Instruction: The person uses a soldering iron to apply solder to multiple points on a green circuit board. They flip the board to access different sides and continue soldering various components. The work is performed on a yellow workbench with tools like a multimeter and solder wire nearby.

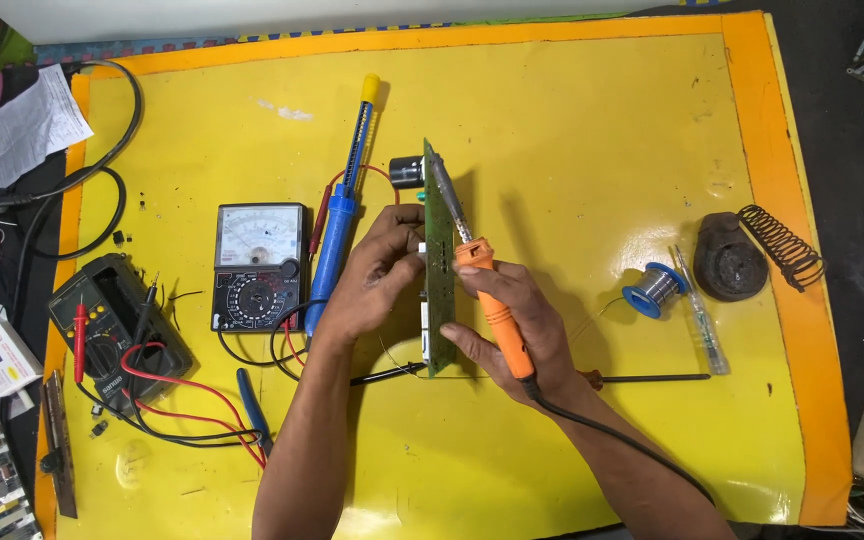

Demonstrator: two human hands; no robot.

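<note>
A green circuit board (439, 215) stands on its edge in the middle of a yellow mat (572, 130). My left hand (377, 275) grips the board from the left side, where a black cylindrical part (406, 171) sticks out near its far end. My right hand (517, 325) holds an orange-handled soldering iron (492, 300) like a pen. Its metal tip (444, 185) rests against the board's right face near the top. The iron's black cord (612, 445) runs back along my right forearm.
A blue desoldering pump (344, 205) and an analog meter (260, 265) lie left of my hands. Further left sits a black digital meter (112, 330) with red and black leads. On the right are a solder spool (657, 288), a tester screwdriver (702, 315), an iron stand (742, 258) and a thin probe (652, 378).
</note>
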